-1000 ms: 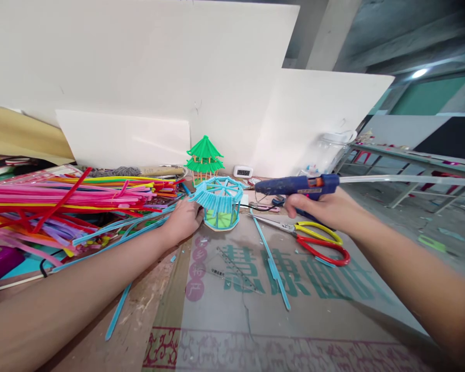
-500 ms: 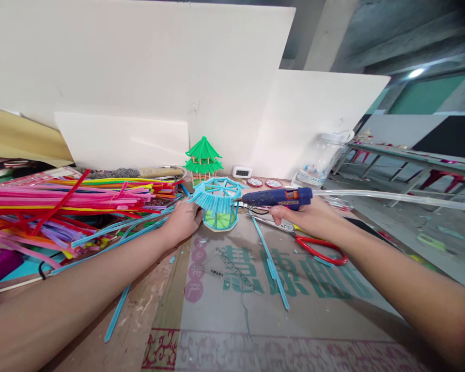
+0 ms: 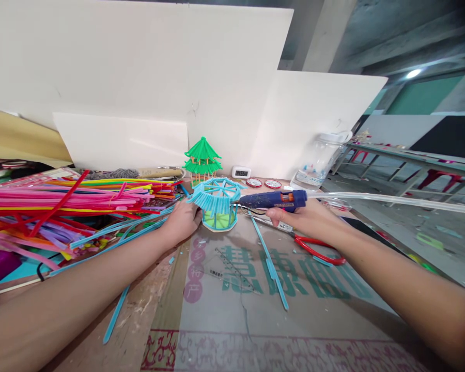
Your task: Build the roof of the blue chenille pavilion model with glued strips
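In the head view, a small blue pavilion model (image 3: 219, 221) made of pipe cleaners stands at the middle of the work surface. It has a green floor and an open-ribbed roof, part of which is covered with blue strips. My left hand (image 3: 181, 221) is closed at its left side, fingers partly hidden by the roof. A dark blue hot glue gun (image 3: 269, 200) sits in my right hand (image 3: 300, 217), its nozzle at the right edge of the roof. Red-handled scissors (image 3: 321, 257) lie under my right hand. Beside them rests a blue pipe cleaner strip (image 3: 270, 264).
Bundles of colourful pipe cleaners (image 3: 62, 201) fill the left side. Behind the model stand a green tiered pavilion (image 3: 202, 156) and a small digital clock (image 3: 241, 172). A clear bottle (image 3: 318, 160) stands back right. A clear ruler (image 3: 234, 271) lies on the printed cardboard (image 3: 294, 320).
The glue gun has shifted slightly left and down at the roof's right edge. My left hand and the blue pavilion model stay nearly where they were.
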`<state>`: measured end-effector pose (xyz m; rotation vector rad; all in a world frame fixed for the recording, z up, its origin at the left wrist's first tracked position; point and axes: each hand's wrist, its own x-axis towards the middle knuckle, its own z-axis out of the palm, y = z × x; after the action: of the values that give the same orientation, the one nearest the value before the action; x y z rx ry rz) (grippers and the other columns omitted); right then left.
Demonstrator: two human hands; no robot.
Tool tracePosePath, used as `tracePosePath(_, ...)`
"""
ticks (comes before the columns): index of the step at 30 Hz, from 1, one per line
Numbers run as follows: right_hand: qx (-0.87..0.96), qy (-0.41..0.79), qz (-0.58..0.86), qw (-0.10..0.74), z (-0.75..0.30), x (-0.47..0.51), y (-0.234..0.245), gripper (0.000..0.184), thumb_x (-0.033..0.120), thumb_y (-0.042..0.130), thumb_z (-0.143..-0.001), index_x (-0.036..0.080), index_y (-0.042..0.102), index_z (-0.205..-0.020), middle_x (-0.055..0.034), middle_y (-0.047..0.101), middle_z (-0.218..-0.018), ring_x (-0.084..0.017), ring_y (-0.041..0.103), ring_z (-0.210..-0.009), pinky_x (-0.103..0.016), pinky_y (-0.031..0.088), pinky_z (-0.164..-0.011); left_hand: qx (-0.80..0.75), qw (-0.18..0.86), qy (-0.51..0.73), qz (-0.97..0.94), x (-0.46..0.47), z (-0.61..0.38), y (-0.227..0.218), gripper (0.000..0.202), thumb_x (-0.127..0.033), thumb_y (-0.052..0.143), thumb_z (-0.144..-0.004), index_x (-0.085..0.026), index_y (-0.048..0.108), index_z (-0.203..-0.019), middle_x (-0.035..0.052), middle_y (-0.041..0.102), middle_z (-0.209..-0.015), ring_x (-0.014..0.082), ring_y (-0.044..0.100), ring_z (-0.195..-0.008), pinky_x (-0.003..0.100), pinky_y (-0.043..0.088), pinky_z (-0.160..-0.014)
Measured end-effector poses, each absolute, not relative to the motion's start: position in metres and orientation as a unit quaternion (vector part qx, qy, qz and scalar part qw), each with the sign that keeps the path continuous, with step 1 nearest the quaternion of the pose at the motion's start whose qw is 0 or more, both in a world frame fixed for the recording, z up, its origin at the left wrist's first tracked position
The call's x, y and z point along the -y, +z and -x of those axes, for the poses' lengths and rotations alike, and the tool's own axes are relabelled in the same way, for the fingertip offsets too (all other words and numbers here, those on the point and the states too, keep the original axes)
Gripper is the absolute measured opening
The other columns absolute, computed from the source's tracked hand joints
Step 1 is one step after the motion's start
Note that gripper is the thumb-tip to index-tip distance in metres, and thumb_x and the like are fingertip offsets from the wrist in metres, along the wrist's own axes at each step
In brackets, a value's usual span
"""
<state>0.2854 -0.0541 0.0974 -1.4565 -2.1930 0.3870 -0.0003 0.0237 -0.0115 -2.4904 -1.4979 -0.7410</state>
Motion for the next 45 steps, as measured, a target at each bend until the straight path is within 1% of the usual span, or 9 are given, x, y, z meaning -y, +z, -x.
tracePosePath(8, 0.804, 0.125, 0.504, 0.292, -0.281, 0.056, 0.099, 0.032, 0.045, 0.057, -0.082, 0.022, 0.060, -0.059, 0.0003, 0.066, -0.064, -0.016, 0.061, -0.062, -0.025, 0.048, -0.057, 0.502, 0.068, -0.234, 0.830, -0.024, 0.001, -0.011, 0.022, -0.026, 0.042, -0.089, -0.016, 0.062, -0.094, 0.0122, 0.067, -0.097, 0.0285, 0.061, -0.096, 0.039, 0.046, -0.082)
tracePosePath(18, 0.777, 0.148, 0.471, 0.391, -0.299, 0.032, 0.101, 0.038, 0.048, 0.048, -0.091, 0.018, 0.068, -0.079, -0.0063, 0.072, -0.083, -0.020, 0.067, -0.079, -0.031, 0.052, -0.074, 0.496, 0.067, -0.254, 0.827, -0.022, -0.002, -0.012, 0.023, -0.024, 0.042, -0.089, -0.015, 0.061, -0.099, 0.0134, 0.067, -0.102, 0.0291, 0.061, -0.098, 0.040, 0.046, -0.084)
tracePosePath(21, 0.768, 0.137, 0.499, 0.377, -0.303, 0.009, 0.100, 0.036, 0.051, 0.056, -0.085, 0.019, 0.071, -0.091, -0.0057, 0.073, -0.092, -0.022, 0.066, -0.086, -0.032, 0.051, -0.077, 0.484, 0.068, -0.264, 0.831, -0.022, -0.003, -0.011, 0.024, -0.024, 0.041, -0.090, -0.016, 0.061, -0.101, 0.0122, 0.066, -0.106, 0.0277, 0.061, -0.099, 0.039, 0.046, -0.086)
tracePosePath(24, 0.742, 0.138, 0.561, 0.339, -0.307, -0.022, 0.098, 0.040, 0.052, 0.066, -0.076, 0.021, 0.072, -0.100, -0.0039, 0.073, -0.088, -0.021, 0.064, -0.077, -0.031, 0.049, -0.068, 0.478, 0.064, -0.271, 0.833, -0.022, -0.003, -0.011, 0.023, -0.024, 0.043, -0.090, -0.016, 0.061, -0.101, 0.0116, 0.066, -0.108, 0.0265, 0.060, -0.101, 0.037, 0.046, -0.086)
tracePosePath(26, 0.732, 0.170, 0.573, 0.326, -0.308, -0.042, 0.096, 0.039, 0.049, 0.070, -0.073, 0.019, 0.072, -0.098, -0.0041, 0.072, -0.081, -0.018, 0.061, -0.067, -0.028, 0.046, -0.059, 0.487, 0.059, -0.264, 0.830, -0.023, -0.003, -0.011, 0.023, -0.026, 0.043, -0.091, -0.016, 0.062, -0.098, 0.0121, 0.066, -0.105, 0.0269, 0.060, -0.100, 0.038, 0.046, -0.085)
tracePosePath(29, 0.719, 0.218, 0.554, 0.359, -0.307, -0.066, 0.091, 0.034, 0.041, 0.075, -0.070, 0.017, 0.072, -0.093, -0.0050, 0.071, -0.081, -0.016, 0.059, -0.066, -0.026, 0.044, -0.057, 0.501, 0.055, -0.244, 0.828, -0.024, -0.003, -0.011, 0.024, -0.030, 0.042, -0.093, -0.016, 0.063, -0.092, 0.0113, 0.066, -0.094, 0.0274, 0.060, -0.094, 0.039, 0.046, -0.082)
tracePosePath(38, 0.691, 0.253, 0.544, 0.404, -0.320, -0.091, 0.049, 0.046, 0.057, 0.060, -0.081, 0.016, 0.065, -0.100, -0.0100, 0.071, -0.093, -0.018, 0.063, -0.072, -0.025, 0.047, -0.056, 0.524, 0.067, -0.229, 0.818, -0.025, -0.002, -0.012, 0.024, -0.028, 0.042, -0.092, -0.017, 0.063, -0.091, 0.0124, 0.066, -0.100, 0.0290, 0.059, -0.101, 0.040, 0.045, -0.084)
tracePosePath(41, 0.683, 0.235, 0.558, 0.408, -0.329, -0.096, 0.043, 0.045, 0.056, 0.054, -0.084, 0.016, 0.062, -0.106, -0.0102, 0.070, -0.098, -0.018, 0.063, -0.076, -0.026, 0.047, -0.057, 0.534, 0.066, -0.229, 0.811, -0.027, -0.001, -0.013, 0.024, -0.028, 0.042, -0.091, -0.016, 0.063, -0.088, 0.0126, 0.067, -0.093, 0.0293, 0.061, -0.096, 0.040, 0.045, -0.081)
tracePosePath(45, 0.698, 0.203, 0.572, 0.380, -0.331, -0.105, 0.046, 0.038, 0.047, 0.060, -0.082, 0.015, 0.062, -0.102, -0.0093, 0.069, -0.095, -0.019, 0.061, -0.081, -0.027, 0.048, -0.064, 0.510, 0.041, -0.249, 0.822, -0.033, 0.003, -0.015, 0.018, -0.022, 0.045, -0.087, -0.018, 0.062, -0.085, 0.0098, 0.068, -0.088, 0.0259, 0.063, -0.090, 0.037, 0.046, -0.082)
